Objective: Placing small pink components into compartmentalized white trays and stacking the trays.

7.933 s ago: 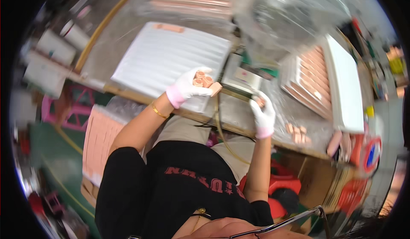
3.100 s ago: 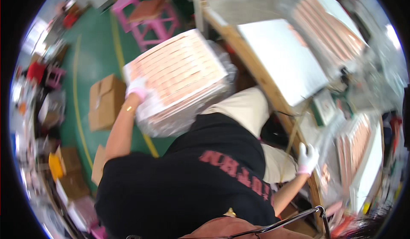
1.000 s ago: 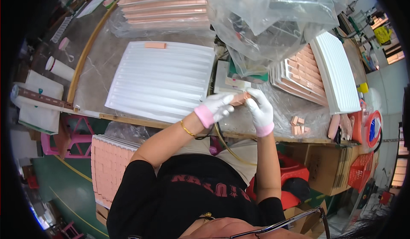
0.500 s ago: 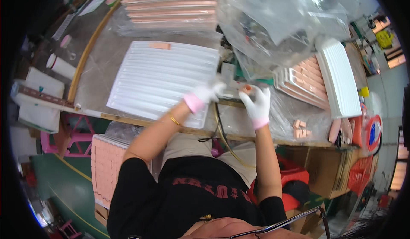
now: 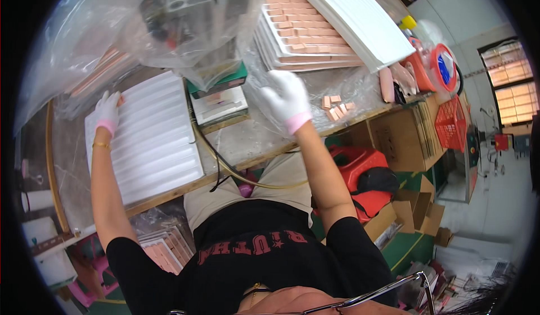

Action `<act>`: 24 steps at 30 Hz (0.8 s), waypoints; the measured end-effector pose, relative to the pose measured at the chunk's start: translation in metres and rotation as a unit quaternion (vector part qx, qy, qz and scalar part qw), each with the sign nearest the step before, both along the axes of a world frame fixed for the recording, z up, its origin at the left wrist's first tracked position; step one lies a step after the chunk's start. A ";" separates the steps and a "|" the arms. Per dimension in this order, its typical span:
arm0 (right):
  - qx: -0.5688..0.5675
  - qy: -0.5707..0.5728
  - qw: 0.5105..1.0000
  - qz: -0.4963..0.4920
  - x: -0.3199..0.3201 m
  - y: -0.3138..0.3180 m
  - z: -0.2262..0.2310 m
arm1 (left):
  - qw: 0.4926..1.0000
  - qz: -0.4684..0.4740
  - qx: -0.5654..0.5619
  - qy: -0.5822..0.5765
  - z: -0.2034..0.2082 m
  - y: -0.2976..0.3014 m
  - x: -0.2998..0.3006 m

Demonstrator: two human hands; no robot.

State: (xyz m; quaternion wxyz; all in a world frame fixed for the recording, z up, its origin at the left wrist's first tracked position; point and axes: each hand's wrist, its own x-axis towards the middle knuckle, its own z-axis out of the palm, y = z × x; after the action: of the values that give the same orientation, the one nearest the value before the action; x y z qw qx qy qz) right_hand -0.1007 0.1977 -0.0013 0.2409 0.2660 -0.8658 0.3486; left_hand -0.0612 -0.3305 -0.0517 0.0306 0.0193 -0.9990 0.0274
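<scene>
My left hand (image 5: 106, 113), in a white glove with a pink cuff, is at the far left corner of a white ridged tray (image 5: 152, 140). Its fingers close around a small salmon-pink block (image 5: 120, 100) at the tray's edge; the glove partly hides it. Over clear plastic sheeting, my right hand (image 5: 287, 97), gloved the same way, is empty with its fingers extended. Several loose pink blocks (image 5: 336, 108) lie to its right. Beyond it stands a stack of trays (image 5: 315, 31) filled with rows of such blocks.
Plastic film drapes a grey machine (image 5: 194, 11) at the far side, with a small white-topped device (image 5: 220, 106) below it. Empty white trays (image 5: 360, 19) lean at the far right. A cable (image 5: 211, 152) crosses the table edge. A red stool (image 5: 354, 169) stands below.
The view has swung right. My left hand has moved from the tray's right side to its far left corner. My right hand no longer pinches a copper-coloured piece and has opened.
</scene>
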 end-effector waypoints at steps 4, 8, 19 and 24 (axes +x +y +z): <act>0.249 -0.305 0.883 -0.255 -0.013 0.110 0.012 | 0.995 -0.031 -0.058 0.072 0.012 0.013 0.002; 0.378 -0.284 0.824 -0.311 -0.002 0.126 -0.004 | 0.993 0.022 0.016 0.111 0.022 0.041 0.004; -0.079 -0.157 0.951 0.255 0.051 -0.006 0.028 | 0.790 -0.167 0.585 -0.069 0.063 0.282 0.061; 0.062 -0.073 0.962 0.256 0.039 -0.020 0.027 | 0.811 -0.193 0.549 -0.059 0.062 0.288 0.053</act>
State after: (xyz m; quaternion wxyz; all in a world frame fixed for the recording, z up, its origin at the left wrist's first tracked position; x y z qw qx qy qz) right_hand -0.0616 0.1781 0.0258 0.0629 0.4672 -0.8038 0.3629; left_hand -0.0086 -0.0424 0.0103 -0.0389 -0.1622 -0.8311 -0.5306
